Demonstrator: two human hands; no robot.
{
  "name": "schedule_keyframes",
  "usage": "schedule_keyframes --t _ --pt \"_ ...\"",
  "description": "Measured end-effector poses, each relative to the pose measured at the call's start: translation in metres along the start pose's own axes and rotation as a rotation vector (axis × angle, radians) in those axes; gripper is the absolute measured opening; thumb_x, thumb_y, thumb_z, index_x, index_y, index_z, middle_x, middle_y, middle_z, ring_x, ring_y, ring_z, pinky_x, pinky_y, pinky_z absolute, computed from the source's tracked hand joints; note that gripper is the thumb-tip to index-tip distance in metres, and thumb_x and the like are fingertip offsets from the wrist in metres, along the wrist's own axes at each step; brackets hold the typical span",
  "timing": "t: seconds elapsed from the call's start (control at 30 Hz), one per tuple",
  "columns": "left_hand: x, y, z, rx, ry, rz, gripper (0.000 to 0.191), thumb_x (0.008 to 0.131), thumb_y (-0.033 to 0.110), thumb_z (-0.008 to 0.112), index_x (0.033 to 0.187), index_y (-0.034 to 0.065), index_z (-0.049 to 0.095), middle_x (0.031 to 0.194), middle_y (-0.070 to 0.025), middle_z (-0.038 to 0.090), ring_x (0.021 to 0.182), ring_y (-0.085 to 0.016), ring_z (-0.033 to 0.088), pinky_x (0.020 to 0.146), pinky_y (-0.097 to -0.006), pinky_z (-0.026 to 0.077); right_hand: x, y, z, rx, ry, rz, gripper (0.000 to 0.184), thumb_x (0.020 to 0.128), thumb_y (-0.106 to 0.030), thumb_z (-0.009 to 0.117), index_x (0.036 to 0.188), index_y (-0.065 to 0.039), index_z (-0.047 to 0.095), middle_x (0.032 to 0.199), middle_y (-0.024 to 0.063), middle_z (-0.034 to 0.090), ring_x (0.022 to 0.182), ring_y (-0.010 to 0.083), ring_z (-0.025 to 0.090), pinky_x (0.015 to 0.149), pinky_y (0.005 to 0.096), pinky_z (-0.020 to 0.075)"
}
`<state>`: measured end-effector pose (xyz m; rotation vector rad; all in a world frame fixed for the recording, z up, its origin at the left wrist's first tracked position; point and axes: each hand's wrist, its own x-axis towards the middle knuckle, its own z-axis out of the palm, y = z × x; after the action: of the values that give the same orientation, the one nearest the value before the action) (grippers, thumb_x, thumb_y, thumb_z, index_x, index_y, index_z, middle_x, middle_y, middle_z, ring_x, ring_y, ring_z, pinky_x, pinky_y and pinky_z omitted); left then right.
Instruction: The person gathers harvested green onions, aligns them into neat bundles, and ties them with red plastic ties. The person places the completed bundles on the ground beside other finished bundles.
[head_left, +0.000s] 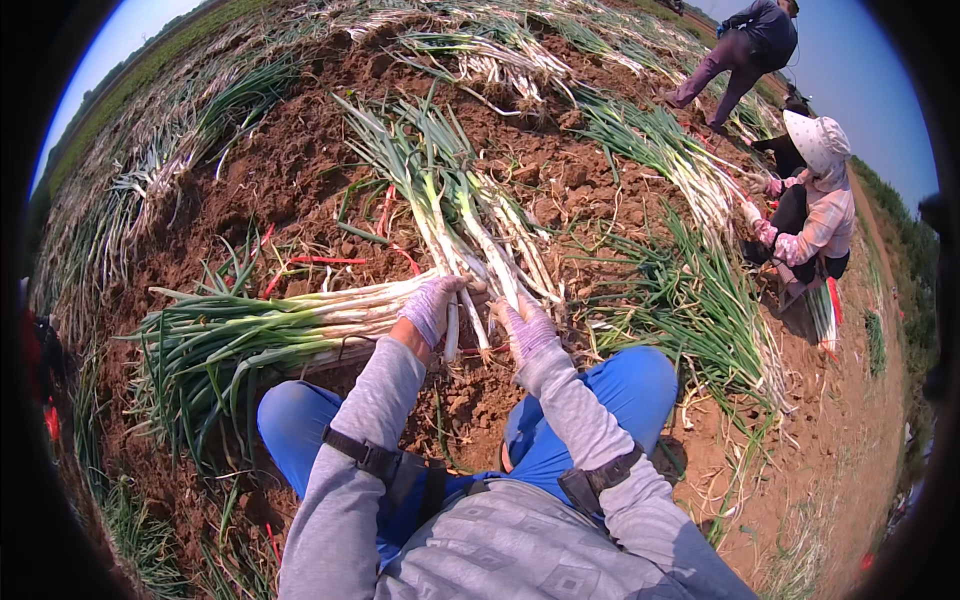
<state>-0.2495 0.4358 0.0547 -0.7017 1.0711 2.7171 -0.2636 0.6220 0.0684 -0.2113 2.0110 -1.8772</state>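
Observation:
Both hands wear pale, thin gloves and meet above the soil between my knees. My left hand grips white stalks of green onions near their root ends; the leaves point away from me. Beside it, my right hand holds the lower end of a thick green onion stalk. More loose stalks lie just beyond the right hand. To the left, a large pile of green onions lies sideways, its leaves spread leftward and its white ends beside my left hand.
Red ties lie on the brown soil beyond the pile. More green onions lie at the right. A co-worker in a pale hat crouches there holding stalks; another person stands farther back. Rows of onions stretch ahead.

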Motion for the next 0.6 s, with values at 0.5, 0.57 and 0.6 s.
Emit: schedule_keyframes --t 0.5,0.57,0.6 --pt "0.006 -0.054 -0.011 -0.262 -0.259 -0.036 0.05 0.101 0.027 0.059 0.139 -0.0052 0.055 0.129 -0.0184 0.069 0.108 -0.028 0.072 0.093 -0.041 0.062 -0.039 0.035 -0.008 0.722 -0.666 0.588 0.045 0.102 -0.021 0.068 0.134 0.005 0.051 0.118 0.0214 0.069 0.107 0.032 0.071 0.092 0.0432 0.0604" --pt "0.008 -0.064 -0.009 -0.386 -0.403 -0.056 0.056 0.098 0.026 0.066 0.141 -0.0063 0.049 0.132 -0.0196 0.066 0.113 -0.028 0.07 0.099 -0.0402 0.06 -0.059 0.036 -0.012 0.793 -0.764 0.594 0.05 0.101 -0.024 0.069 0.137 0.005 0.05 0.12 0.0203 0.068 0.111 0.0321 0.069 0.094 0.0427 0.0589" --pt "0.007 -0.074 -0.003 -0.385 -0.346 -0.039 0.057 0.098 0.026 0.068 0.141 -0.0062 0.049 0.133 -0.0198 0.066 0.114 -0.027 0.07 0.1 -0.0394 0.059 -0.066 0.035 -0.013 0.783 -0.694 0.601 0.051 0.102 -0.024 0.068 0.14 0.004 0.049 0.123 0.0199 0.067 0.115 0.0328 0.067 0.099 0.0464 0.0569"
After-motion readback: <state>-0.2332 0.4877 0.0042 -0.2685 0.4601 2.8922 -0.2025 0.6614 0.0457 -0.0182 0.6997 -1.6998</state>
